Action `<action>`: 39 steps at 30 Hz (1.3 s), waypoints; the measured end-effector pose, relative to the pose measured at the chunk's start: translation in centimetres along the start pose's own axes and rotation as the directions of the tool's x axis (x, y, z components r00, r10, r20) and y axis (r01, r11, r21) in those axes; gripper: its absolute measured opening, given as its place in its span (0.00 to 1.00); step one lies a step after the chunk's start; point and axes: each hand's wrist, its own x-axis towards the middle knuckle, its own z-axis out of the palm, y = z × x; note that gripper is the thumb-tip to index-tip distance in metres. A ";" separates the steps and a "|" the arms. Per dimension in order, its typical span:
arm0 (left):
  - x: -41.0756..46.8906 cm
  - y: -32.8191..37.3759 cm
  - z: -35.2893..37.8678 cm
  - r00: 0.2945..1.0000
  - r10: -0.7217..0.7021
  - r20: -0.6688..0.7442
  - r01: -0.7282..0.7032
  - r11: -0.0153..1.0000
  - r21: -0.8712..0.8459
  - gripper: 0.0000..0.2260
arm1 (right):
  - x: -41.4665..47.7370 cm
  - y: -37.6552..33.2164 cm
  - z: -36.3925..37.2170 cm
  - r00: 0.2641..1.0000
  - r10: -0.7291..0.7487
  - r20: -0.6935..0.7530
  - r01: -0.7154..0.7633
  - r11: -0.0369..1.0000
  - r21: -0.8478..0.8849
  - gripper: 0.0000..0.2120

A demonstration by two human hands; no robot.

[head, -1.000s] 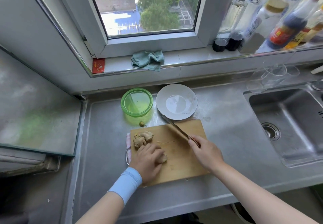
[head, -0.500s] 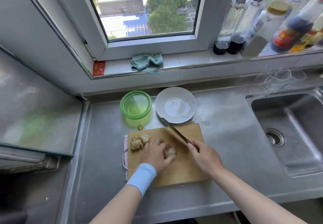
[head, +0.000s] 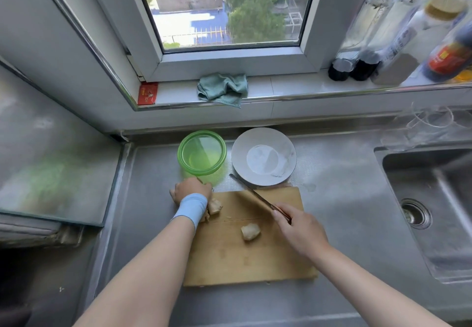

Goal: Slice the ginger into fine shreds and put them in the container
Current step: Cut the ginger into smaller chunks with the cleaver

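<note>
A peeled ginger piece lies alone in the middle of the wooden cutting board. More ginger lumps sit at the board's far left, partly hidden by my left wrist. My left hand is at the board's far left corner, just in front of the green container, and its fingers are hidden. My right hand grips the handle of the knife, whose blade points away to the far left above the board. The container looks empty.
A white plate stands behind the board, right of the container. A sink lies to the right, with clear glasses behind it. The windowsill carries a cloth and bottles. A raised surface borders the left.
My left hand let go of the ginger piece in the board's middle and moved away to the far left corner by the container. The right hand and knife stayed about where they were.
</note>
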 end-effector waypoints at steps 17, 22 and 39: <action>-3.3 -7.7 0.1 0.964 0.243 -0.106 -0.265 0.904 -0.334 0.05 | -0.1 -1.1 0.4 1.000 0.006 -0.009 -0.006 0.999 -0.037 0.14; -2.2 -8.0 0.1 0.948 0.317 -0.038 -0.307 0.872 -0.381 0.11 | -0.8 -0.9 0.8 0.999 0.034 -0.022 -0.034 0.999 0.012 0.14; -12.1 -3.7 6.8 0.694 0.720 -0.024 -0.706 0.673 -0.223 0.15 | -5.4 1.9 0.7 0.994 0.088 -0.068 -0.081 0.992 0.099 0.11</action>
